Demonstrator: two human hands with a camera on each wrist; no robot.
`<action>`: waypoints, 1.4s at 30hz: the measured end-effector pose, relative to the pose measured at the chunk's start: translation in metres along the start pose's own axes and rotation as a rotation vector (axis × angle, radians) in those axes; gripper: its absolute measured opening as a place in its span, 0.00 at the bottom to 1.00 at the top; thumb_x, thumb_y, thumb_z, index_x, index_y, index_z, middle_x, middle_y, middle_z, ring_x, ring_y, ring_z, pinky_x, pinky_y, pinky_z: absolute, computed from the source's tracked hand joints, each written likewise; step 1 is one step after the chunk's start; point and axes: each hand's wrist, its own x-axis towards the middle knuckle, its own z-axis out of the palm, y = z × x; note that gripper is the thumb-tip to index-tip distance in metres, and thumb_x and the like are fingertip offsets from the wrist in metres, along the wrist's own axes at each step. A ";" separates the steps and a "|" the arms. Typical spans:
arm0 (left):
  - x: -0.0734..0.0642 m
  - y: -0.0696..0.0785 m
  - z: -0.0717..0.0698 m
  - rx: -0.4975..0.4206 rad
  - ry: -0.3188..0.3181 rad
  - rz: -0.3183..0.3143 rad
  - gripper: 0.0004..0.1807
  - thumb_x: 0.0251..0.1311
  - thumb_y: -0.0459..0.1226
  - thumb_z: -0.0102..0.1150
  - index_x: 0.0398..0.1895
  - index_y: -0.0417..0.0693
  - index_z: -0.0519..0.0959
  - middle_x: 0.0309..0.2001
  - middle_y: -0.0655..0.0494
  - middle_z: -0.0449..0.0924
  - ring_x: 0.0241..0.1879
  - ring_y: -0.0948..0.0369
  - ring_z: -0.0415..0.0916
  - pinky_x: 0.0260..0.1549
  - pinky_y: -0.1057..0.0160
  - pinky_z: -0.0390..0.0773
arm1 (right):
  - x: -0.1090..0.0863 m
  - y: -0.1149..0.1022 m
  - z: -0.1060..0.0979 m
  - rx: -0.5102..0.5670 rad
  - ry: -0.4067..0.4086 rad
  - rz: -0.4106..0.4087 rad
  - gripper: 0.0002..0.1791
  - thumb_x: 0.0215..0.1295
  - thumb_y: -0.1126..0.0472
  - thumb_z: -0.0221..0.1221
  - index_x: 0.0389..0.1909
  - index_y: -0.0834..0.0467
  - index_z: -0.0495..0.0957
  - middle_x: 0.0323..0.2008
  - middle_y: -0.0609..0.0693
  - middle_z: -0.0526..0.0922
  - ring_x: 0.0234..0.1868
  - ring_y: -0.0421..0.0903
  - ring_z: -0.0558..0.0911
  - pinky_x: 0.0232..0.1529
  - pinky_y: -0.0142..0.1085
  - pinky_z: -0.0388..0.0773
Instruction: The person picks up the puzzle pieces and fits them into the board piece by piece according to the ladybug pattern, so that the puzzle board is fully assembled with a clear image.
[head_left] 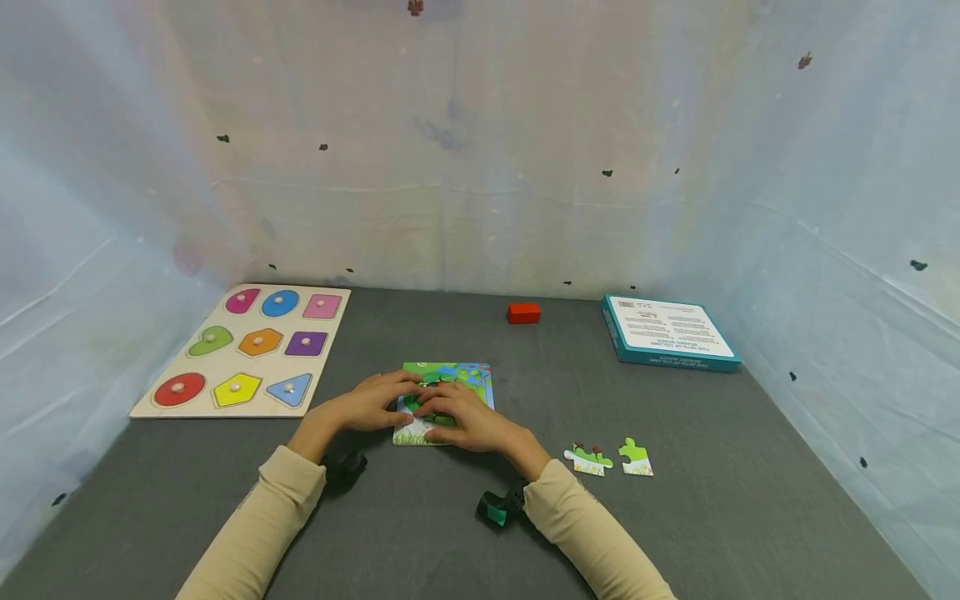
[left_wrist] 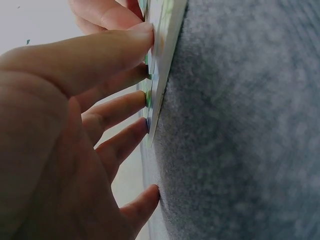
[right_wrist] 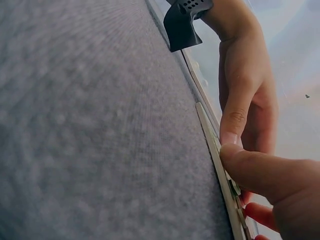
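A small jigsaw puzzle [head_left: 482, 377] in green, blue and white lies flat on the grey table, partly covered by both hands. My left hand [head_left: 372, 402] spans its left side, and in the left wrist view the fairly straight fingertips rest on the puzzle's surface [left_wrist: 159, 65]. From the right, my right hand [head_left: 474, 419] reaches over the middle, its thumb and fingertips touching the pieces. The two thumbs come close together in the right wrist view, above the puzzle's edge [right_wrist: 212, 145]. Two loose jigsaw pieces, one with red marks [head_left: 588, 460] and one green and white [head_left: 636, 457], lie right of the right forearm.
A wooden shape board [head_left: 217, 362] with colourful knobbed shapes lies at the left. Toward the back are a red block [head_left: 523, 313] and, farther right, a teal box [head_left: 671, 332] with a white printed top. Pale plastic sheeting [head_left: 480, 167] surrounds the table.
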 end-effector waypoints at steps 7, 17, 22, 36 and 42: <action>0.000 0.002 -0.001 0.005 -0.005 -0.003 0.24 0.62 0.43 0.56 0.60 0.44 0.71 0.65 0.42 0.63 0.65 0.42 0.57 0.58 0.33 0.51 | 0.000 0.000 -0.001 0.013 -0.013 -0.001 0.19 0.62 0.56 0.61 0.52 0.57 0.76 0.54 0.52 0.76 0.61 0.49 0.68 0.67 0.47 0.53; 0.000 0.001 -0.001 0.014 -0.003 -0.001 0.24 0.62 0.43 0.57 0.59 0.44 0.72 0.64 0.43 0.63 0.65 0.43 0.58 0.58 0.34 0.52 | -0.001 -0.002 -0.002 -0.078 -0.001 -0.031 0.17 0.63 0.54 0.59 0.52 0.54 0.77 0.53 0.50 0.78 0.58 0.46 0.70 0.65 0.41 0.58; 0.000 0.002 -0.001 0.014 -0.008 -0.004 0.24 0.61 0.43 0.58 0.59 0.45 0.72 0.64 0.43 0.63 0.65 0.43 0.58 0.58 0.34 0.52 | -0.001 -0.002 -0.001 -0.094 0.005 -0.031 0.16 0.64 0.53 0.58 0.51 0.53 0.77 0.52 0.48 0.78 0.58 0.45 0.71 0.64 0.39 0.60; -0.001 0.002 -0.001 -0.019 -0.018 -0.043 0.25 0.62 0.45 0.57 0.61 0.46 0.70 0.66 0.44 0.61 0.66 0.44 0.56 0.60 0.33 0.48 | -0.001 0.003 0.004 0.035 0.030 -0.010 0.26 0.62 0.56 0.60 0.60 0.60 0.70 0.58 0.51 0.74 0.58 0.46 0.70 0.65 0.44 0.56; 0.000 0.001 0.000 -0.019 -0.022 -0.051 0.25 0.62 0.46 0.56 0.61 0.48 0.70 0.66 0.45 0.61 0.66 0.45 0.55 0.60 0.33 0.47 | -0.002 0.005 0.004 0.047 0.030 0.002 0.26 0.62 0.55 0.60 0.60 0.60 0.70 0.58 0.51 0.73 0.58 0.45 0.70 0.66 0.44 0.55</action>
